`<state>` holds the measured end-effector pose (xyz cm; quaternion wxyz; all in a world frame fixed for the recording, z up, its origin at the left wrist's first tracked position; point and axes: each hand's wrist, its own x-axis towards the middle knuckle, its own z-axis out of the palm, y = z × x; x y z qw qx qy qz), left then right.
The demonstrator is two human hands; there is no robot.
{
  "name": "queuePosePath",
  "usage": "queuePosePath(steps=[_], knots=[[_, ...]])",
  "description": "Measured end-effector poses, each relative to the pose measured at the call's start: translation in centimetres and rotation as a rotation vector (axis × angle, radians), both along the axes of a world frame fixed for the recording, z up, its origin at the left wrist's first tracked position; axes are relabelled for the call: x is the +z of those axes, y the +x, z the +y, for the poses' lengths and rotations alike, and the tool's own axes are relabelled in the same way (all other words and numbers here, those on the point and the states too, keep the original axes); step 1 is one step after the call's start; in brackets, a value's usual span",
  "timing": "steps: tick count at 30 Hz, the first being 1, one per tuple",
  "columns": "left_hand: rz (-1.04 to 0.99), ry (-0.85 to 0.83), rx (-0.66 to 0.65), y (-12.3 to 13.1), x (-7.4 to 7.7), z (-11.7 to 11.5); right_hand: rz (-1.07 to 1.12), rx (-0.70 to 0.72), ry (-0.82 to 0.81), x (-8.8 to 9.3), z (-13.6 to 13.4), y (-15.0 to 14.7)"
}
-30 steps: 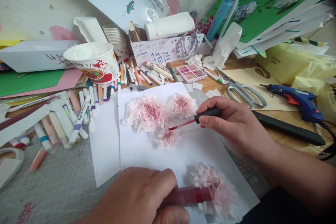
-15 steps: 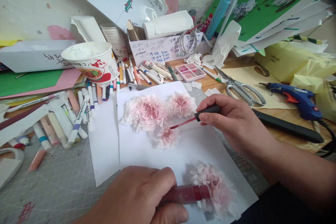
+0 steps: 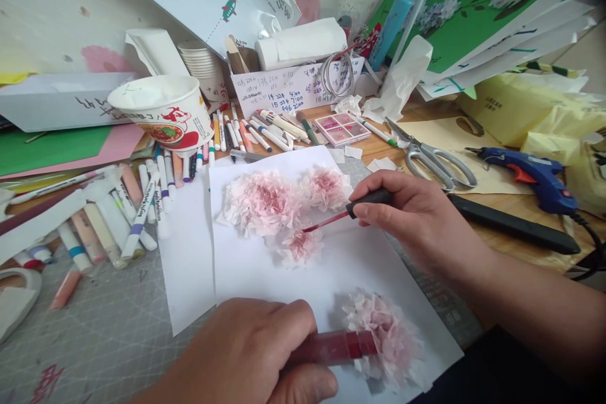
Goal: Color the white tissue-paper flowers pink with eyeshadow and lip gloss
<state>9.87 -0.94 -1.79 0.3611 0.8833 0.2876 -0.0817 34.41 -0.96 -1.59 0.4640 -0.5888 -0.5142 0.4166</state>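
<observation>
My right hand [image 3: 402, 214] pinches the black cap of a lip gloss wand [image 3: 326, 221]. The wand's red tip meets the upper edge of a small pink-and-white paper flower [image 3: 300, 245]. In the foreground my left hand [image 3: 246, 347] is closed around the dark red lip gloss tube [image 3: 331, 347], held sideways with its mouth pointing right. That tube partly covers a larger paper flower [image 3: 392, 341]. Two more flowers, a big one [image 3: 265, 201] and a smaller one [image 3: 326, 186], lie on the white paper sheet [image 3: 255, 278] with pink centres.
Several markers [image 3: 142, 208] lie heaped at the left. Behind the sheet are a paper bowl [image 3: 163, 113] and a pink makeup palette [image 3: 341, 129]. Scissors [image 3: 430, 154], a blue glue gun [image 3: 530, 170] and a black bar-shaped thing [image 3: 516, 224] lie to the right. A grey cutting mat [image 3: 113, 322] is underneath.
The whole view has shifted very slightly. Both hands keep their grips, and the wand tip stays at the small flower's upper edge.
</observation>
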Motion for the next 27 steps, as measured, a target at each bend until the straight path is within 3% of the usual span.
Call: queuePosePath(steps=[10, 27], knots=[[0.029, 0.007, 0.05, 0.1, 0.9, -0.2, 0.02, 0.0, 0.004, 0.2, -0.3, 0.2], [0.041, 0.012, 0.029, 0.2, 1.2, -0.2, -0.021, 0.009, 0.009, 0.5, 0.0, -0.4]])
